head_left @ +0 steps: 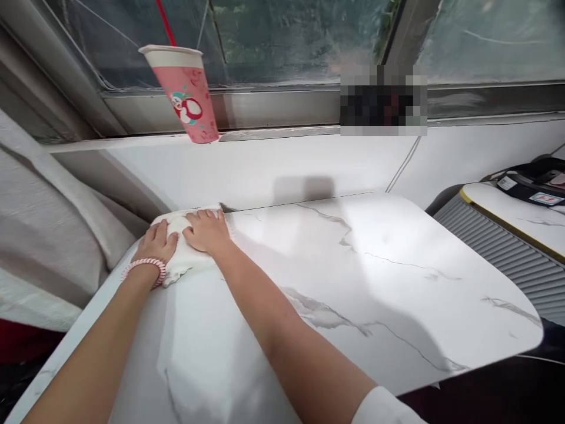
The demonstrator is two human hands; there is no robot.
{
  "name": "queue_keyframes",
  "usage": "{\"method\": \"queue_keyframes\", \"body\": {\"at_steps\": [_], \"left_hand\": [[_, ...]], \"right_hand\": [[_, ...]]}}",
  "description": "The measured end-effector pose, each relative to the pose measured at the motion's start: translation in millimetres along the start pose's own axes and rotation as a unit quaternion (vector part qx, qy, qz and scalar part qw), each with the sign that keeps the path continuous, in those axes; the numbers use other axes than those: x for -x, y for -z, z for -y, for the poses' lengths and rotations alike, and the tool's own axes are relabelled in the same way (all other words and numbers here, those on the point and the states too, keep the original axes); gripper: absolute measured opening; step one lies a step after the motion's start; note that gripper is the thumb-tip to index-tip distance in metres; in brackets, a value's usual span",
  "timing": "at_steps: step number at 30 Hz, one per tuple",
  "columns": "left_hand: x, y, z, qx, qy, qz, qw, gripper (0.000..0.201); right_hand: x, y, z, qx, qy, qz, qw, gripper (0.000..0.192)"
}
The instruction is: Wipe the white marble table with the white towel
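A white cloth (184, 258) lies spread on the far left corner of a white, grey-veined tabletop (265, 253). My left hand (156, 244) rests flat on the cloth's left part, fingers apart, with a pink coiled band (145, 268) round the wrist. On the cloth's right part lies my right hand (206, 229), palm down, its fingers stretched towards the wall. Both hands press on the cloth from above rather than gripping it. The cloth's near edge looks uneven and slightly rumpled.
A pink paper cup (188, 100) with a red straw stands on the window ledge (273, 134). Beside it sits a blurred-out dark object (383, 101). A pale curtain (48, 218) hangs at the left. Right of the table are a grey ribbed surface (507, 253) and a black item (534, 182).
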State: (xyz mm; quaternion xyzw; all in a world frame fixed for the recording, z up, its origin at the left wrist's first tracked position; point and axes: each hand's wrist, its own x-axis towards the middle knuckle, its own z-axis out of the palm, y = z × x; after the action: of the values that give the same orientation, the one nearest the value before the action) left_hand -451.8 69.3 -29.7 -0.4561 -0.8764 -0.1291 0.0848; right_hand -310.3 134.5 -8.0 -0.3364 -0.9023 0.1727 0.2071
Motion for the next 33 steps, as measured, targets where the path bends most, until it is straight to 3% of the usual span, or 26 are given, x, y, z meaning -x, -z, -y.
{"method": "queue_keyframes", "body": {"at_steps": [5,10,15,27,30,33], "left_hand": [[12,0.5,-100,0.044,-0.048,0.064,0.996,0.067],[44,-6.9,-211,0.089,-0.104,0.039,0.99,0.067],[86,-12.1,-299,0.116,-0.118,0.037,0.985,0.066],[159,-7.0,-469,0.128,-0.27,0.129,0.946,0.066],[165,-5.6,-494,0.139,-0.314,0.158,0.926,0.065],[164,-5.5,-499,0.151,-0.338,0.167,0.914,0.065]], "right_hand": [[28,47,-69,0.005,-0.043,-0.02,0.999,0.045],[76,105,-153,-0.002,-0.053,-0.026,0.998,0.047],[129,149,-219,-0.003,-0.071,-0.052,0.996,0.047],[261,249,-333,0.065,-0.168,-0.123,0.976,0.05],[284,260,-345,0.072,-0.214,-0.163,0.96,0.05],[291,262,-345,0.094,-0.277,-0.202,0.935,0.047]]}}
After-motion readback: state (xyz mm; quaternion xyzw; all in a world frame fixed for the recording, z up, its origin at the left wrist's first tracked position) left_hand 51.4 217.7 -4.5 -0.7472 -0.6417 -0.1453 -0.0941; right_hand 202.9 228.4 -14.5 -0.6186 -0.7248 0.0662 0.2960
